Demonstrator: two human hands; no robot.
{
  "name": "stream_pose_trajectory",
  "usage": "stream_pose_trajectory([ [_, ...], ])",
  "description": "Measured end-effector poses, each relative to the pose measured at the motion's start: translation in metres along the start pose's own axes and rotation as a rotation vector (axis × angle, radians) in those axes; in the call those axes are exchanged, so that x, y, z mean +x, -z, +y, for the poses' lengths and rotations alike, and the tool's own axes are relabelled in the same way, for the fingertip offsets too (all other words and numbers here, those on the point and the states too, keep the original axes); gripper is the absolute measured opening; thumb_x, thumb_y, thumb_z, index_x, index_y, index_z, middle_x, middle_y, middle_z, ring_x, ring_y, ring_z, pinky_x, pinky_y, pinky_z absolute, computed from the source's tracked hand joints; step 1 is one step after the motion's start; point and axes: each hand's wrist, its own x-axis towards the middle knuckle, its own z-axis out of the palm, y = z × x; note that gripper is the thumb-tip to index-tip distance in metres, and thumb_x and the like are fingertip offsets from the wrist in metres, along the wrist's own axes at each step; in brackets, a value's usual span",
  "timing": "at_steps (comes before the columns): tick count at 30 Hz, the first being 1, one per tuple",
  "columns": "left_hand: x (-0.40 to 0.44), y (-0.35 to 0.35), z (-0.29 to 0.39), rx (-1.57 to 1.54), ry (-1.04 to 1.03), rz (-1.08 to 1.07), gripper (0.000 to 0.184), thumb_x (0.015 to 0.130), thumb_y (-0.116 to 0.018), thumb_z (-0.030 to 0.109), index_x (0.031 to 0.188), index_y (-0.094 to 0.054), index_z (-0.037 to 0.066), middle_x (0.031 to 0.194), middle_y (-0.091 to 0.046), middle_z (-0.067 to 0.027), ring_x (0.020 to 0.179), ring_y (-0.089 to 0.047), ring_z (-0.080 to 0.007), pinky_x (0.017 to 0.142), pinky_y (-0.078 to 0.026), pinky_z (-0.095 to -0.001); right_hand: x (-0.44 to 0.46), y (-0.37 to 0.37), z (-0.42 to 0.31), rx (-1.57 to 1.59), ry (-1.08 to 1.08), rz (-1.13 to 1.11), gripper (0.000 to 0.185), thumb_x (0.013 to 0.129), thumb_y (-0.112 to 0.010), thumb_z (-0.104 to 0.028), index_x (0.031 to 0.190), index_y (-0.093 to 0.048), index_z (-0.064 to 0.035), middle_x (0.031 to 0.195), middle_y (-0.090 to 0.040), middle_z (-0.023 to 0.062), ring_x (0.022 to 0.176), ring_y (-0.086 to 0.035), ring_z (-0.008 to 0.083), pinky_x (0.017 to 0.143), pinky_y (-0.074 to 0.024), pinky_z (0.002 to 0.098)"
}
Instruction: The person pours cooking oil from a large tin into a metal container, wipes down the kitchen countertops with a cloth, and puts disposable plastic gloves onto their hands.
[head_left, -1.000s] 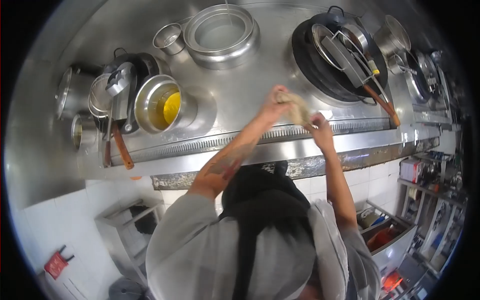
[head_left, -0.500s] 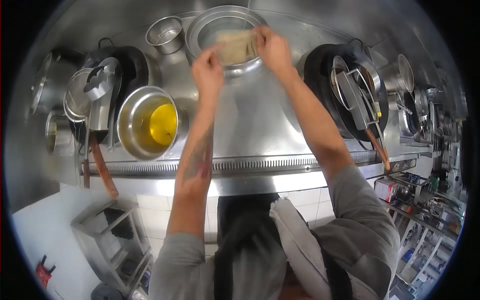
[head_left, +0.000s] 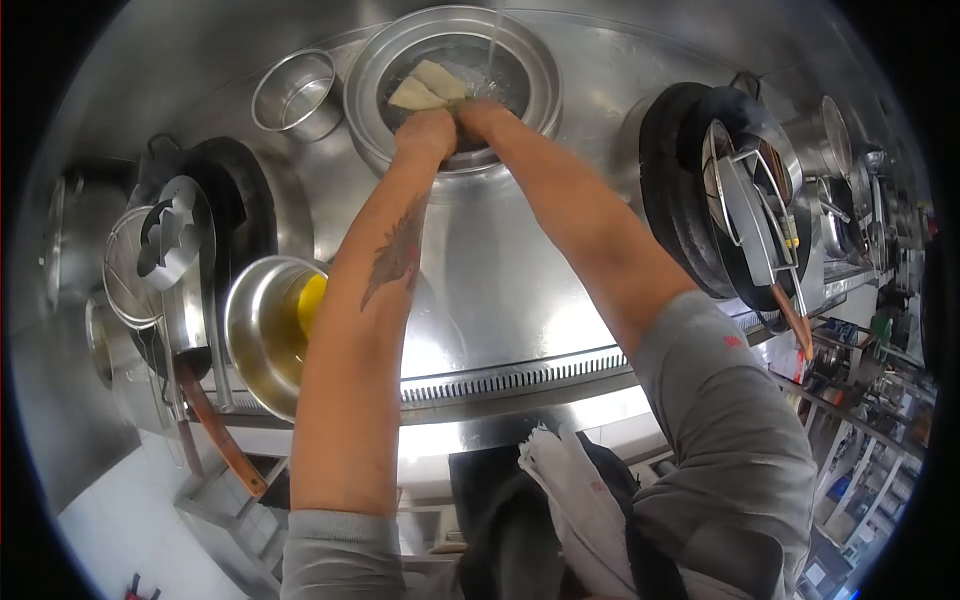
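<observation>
Cloth [head_left: 428,86], beige and folded into flaps, lies within the opening of the large round pot [head_left: 546,85], with its near end between the person's two hands. From my remote seat, looking through the head camera, I see closest to me a black apron [head_left: 488,500] and a white towel [head_left: 575,500] hanging over it, between two grey sleeves. Beyond them, a slotted strip [head_left: 520,380] runs along the front of the steel counter [head_left: 500,280]. To my left, a wooden handle [head_left: 222,432] points toward me, and a steel pot of yellow liquid [head_left: 247,345] is partly covered by the tattooed left forearm. Past the handle, a mesh strainer [head_left: 130,270] and a wavy-edged metal ring [head_left: 168,248] lie by a dark wok [head_left: 240,195]. On my right, a metal rack [head_left: 748,215] and other utensils rest on another dark wok [head_left: 668,185]. Farther out, the left hand [head_left: 428,135] and right hand [head_left: 485,118] are side by side at the near rim of the round pot, both curled closed on the cloth; their fingertips are hidden from me. A thin water stream [head_left: 495,45] falls into that pot beyond the right hand, splashing beside the cloth. Just left of it stands a small metal pot [head_left: 322,122].
</observation>
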Motion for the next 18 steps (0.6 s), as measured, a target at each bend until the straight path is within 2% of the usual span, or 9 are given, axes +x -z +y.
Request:
stream_pose_trajectory([
  [1,-0.006,0.000,0.000,-0.021,-0.014,0.075,0.032,0.079,-0.072,0.010,0.111,-0.073,0.006,0.125,-0.067,-0.0167,0.116,-0.065,-0.0310,0.098,-0.050,-0.0426,0.000,-0.003,0.005,-0.059,0.051,-0.169,0.030,0.086,-0.062,-0.017,0.113,-0.072,-0.0084,0.119,-0.069,0.0171,0.112,-0.066,0.0334,0.091,-0.0542,0.0441],
  [5,-0.020,-0.001,-0.003,-0.238,-0.194,0.426,0.026,0.080,-0.072,0.010,0.105,-0.075,0.005,0.112,-0.071,-0.0196,0.106,-0.070,-0.0316,0.090,-0.054,-0.0395,-0.053,0.079,-0.001,0.123,0.323,-0.019,0.036,0.080,-0.063,-0.012,0.115,-0.072,-0.0100,0.115,-0.071,0.0139,0.104,-0.068,0.0316,0.089,-0.0540,0.0400],
  [8,-0.028,0.016,-0.003,-0.615,-0.202,0.269,0.028,0.078,-0.074,0.013,0.105,-0.074,0.005,0.101,-0.074,-0.0172,0.093,-0.073,-0.0278,0.080,-0.055,-0.0361,-0.102,0.179,0.021,0.353,0.565,0.072,0.048,0.079,-0.073,-0.018,0.126,-0.066,-0.0135,0.121,-0.067,0.0170,0.119,-0.061,0.0334,0.098,-0.0494,0.0415],
  [10,-0.056,0.033,0.009,-0.810,-0.229,0.212,0.028,0.078,-0.075,0.014,0.105,-0.074,0.005,0.097,-0.074,-0.0149,0.088,-0.072,-0.0247,0.077,-0.055,-0.0351,-0.121,0.193,0.053,0.914,0.600,0.170,0.051,0.075,-0.067,-0.012,0.126,-0.066,-0.0117,0.118,-0.069,0.0154,0.107,-0.066,0.0323,0.091,-0.0531,0.0398],
  [11,-0.071,0.048,0.021,-1.016,-0.252,0.167,0.029,0.078,-0.075,0.015,0.105,-0.073,0.004,0.093,-0.074,-0.0126,0.082,-0.072,-0.0216,0.073,-0.054,-0.0340,-0.156,0.204,0.061,0.918,0.597,0.187,0.051,0.075,-0.067,-0.012,0.126,-0.066,-0.0117,0.118,-0.069,0.0154,0.107,-0.066,0.0323,0.091,-0.0531,0.0398],
  [13,-0.121,0.075,0.055,-0.908,-0.311,0.271,0.027,0.080,-0.074,0.014,0.105,-0.073,0.004,0.090,-0.074,-0.0101,0.079,-0.070,-0.0190,0.069,-0.054,-0.0330,-0.244,0.219,0.066,0.930,0.346,0.159,0.039,0.095,-0.066,-0.020,0.134,-0.062,-0.0163,0.130,-0.062,0.0222,0.111,-0.067,0.0169,0.089,-0.0543,0.0357],
  [14,-0.143,0.082,0.071,-0.816,-0.361,0.381,0.024,0.082,-0.072,0.013,0.104,-0.073,0.003,0.088,-0.073,-0.0076,0.075,-0.068,-0.0163,0.065,-0.053,-0.0319,-0.267,0.209,0.067,0.939,0.343,0.176,0.039,0.095,-0.066,-0.020,0.134,-0.062,-0.0163,0.130,-0.062,0.0222,0.111,-0.067,0.0169,0.089,-0.0543,0.0357],
  [16,-0.170,0.081,0.100,-0.815,-0.374,0.377,0.020,0.085,-0.068,0.010,0.103,-0.070,0.003,0.087,-0.071,-0.0060,0.072,-0.066,-0.0142,0.063,-0.051,-0.0290,-0.294,0.160,0.066,0.506,0.244,0.611,0.053,0.076,-0.069,-0.016,0.129,-0.063,-0.0131,0.124,-0.067,0.0155,0.113,-0.064,0.0323,0.093,-0.0525,0.0403],
  [18,-0.199,0.066,0.126,-0.823,-0.369,0.372,0.016,0.088,-0.064,0.008,0.103,-0.068,0.003,0.086,-0.069,-0.0044,0.070,-0.064,-0.0122,0.061,-0.050,-0.0260,-0.319,0.122,0.049,0.738,0.149,0.558,0.052,0.076,-0.071,-0.020,0.127,-0.063,-0.0118,0.120,-0.069,0.0165,0.111,-0.065,0.0340,0.093,-0.0530,0.0412],
])
